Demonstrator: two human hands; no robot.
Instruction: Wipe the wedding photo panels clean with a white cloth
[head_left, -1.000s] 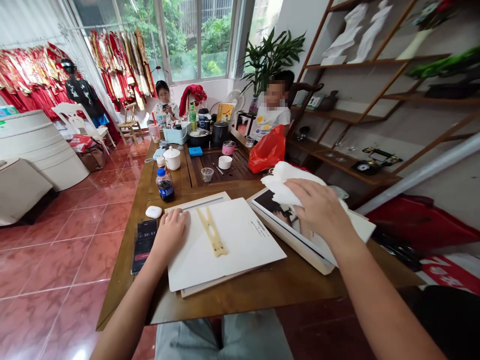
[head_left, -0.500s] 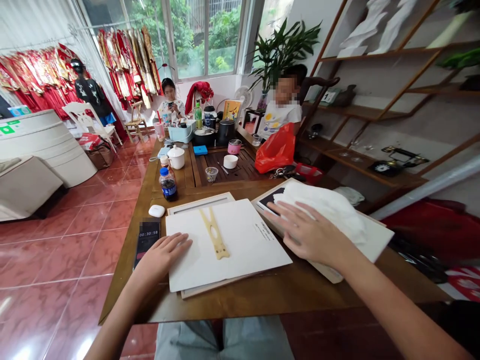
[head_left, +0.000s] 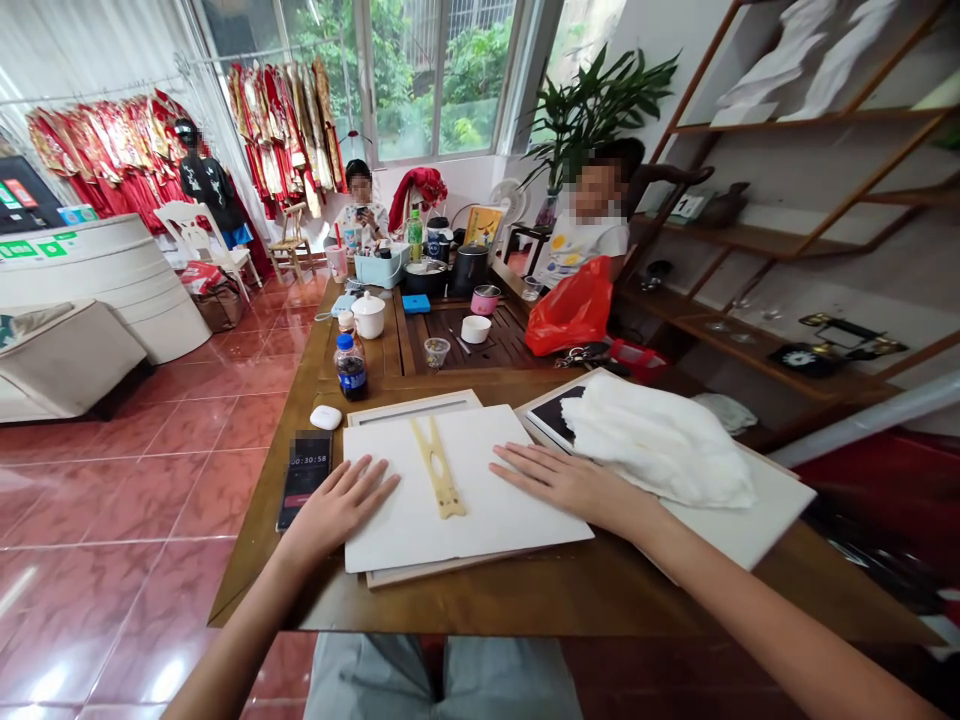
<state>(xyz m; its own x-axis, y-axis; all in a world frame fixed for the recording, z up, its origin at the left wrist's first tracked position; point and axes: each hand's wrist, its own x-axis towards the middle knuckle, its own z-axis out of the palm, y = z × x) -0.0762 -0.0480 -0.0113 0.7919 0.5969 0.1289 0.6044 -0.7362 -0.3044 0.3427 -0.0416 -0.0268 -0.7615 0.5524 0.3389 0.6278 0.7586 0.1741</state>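
Note:
A white board (head_left: 487, 510) lies in front of me on top of a wood-edged frame (head_left: 465, 402). On the board rests a flat, pale yellow piece (head_left: 441, 478) with two long prongs, an oval hole and an animal-face end. My left hand (head_left: 345, 505) lies flat on the board's left side, fingers spread. My right hand (head_left: 551, 480) rests palm down on the board's right side, fingers stretched out. Neither hand touches the yellow piece. To the right, a crumpled white cloth (head_left: 660, 440) covers part of a second framed board (head_left: 772, 510).
Left of the board are a phone (head_left: 306, 475) showing a timer, a white earbud case (head_left: 325, 417) and a dark drink bottle (head_left: 351, 370). Farther back are a lidded white pot (head_left: 368, 316), a white bowl (head_left: 475, 330) and a red plastic bag (head_left: 574, 310). Two people sit beyond.
My right hand has moved left from beside the white cloth onto the right part of the board. My left hand stays on the board with its fingers more spread. The view has shifted slightly.

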